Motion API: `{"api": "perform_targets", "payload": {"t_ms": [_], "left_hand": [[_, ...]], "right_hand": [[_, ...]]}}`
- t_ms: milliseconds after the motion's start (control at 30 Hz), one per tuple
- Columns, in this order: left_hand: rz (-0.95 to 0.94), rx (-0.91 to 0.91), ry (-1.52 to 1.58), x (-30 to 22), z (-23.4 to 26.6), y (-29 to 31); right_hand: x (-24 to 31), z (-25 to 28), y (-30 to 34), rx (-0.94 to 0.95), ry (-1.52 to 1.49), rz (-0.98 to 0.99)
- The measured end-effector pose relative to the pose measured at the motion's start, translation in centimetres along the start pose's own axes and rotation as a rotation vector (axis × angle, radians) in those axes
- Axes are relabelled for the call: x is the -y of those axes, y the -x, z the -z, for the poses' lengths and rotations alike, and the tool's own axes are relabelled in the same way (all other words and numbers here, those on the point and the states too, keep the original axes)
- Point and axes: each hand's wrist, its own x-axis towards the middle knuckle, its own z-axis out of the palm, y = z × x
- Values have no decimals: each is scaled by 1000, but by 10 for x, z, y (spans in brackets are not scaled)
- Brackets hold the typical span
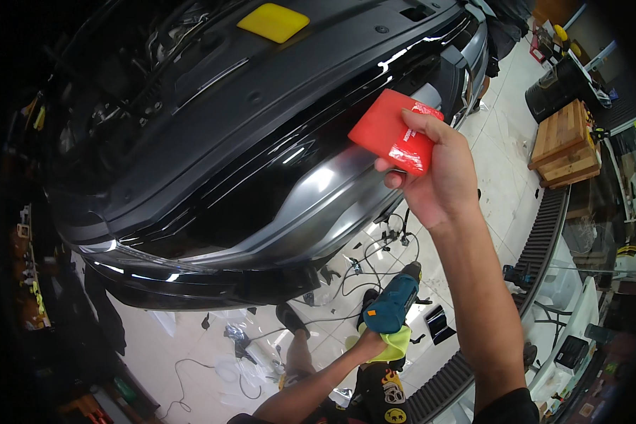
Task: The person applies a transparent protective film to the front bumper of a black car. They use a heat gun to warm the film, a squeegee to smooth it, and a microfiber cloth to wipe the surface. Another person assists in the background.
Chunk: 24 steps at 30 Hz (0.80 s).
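My right hand [442,173] is closed around a flat red squeegee [376,127], thumb on top and fingers curled underneath, raised in front of the car's front end. Clear shiny film or tape wraps part of the squeegee. Lower down, my left hand [372,344] grips a teal heat gun [394,305] whose dark nozzle points up and away to the right. A yellow-green cloth [397,345] hangs beside that hand. Near both hands curves the glossy black and silver-grey car bumper [325,194]. A yellow squeegee [274,23] lies on the black plastic cover above it.
Cables [385,244] and scraps of film [240,339] litter the pale tiled floor [332,346]. To the right stand a wooden box [562,145], a black drum [555,92] and a white surface edged with dark ribbed trim [544,219]. The engine bay [145,78] is exposed.
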Motion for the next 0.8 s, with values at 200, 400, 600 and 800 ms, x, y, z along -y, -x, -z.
{"api": "perform_targets", "payload": {"t_ms": [200,400,600,800], "left_hand": [[-75,-29,-82,12,9,-4],[-64,-81,-116,12,19,0],[-116,-72,-120,-6,28,1],[-1,-113,-135,-20,33,9]], "right_hand": [[-9,-27,-7,-97,-7,9],[-16,-34,-6,-141,7,49],[-19,-43,-3,-236,51,82],[-25,-43,-5,-219,53,101]]}}
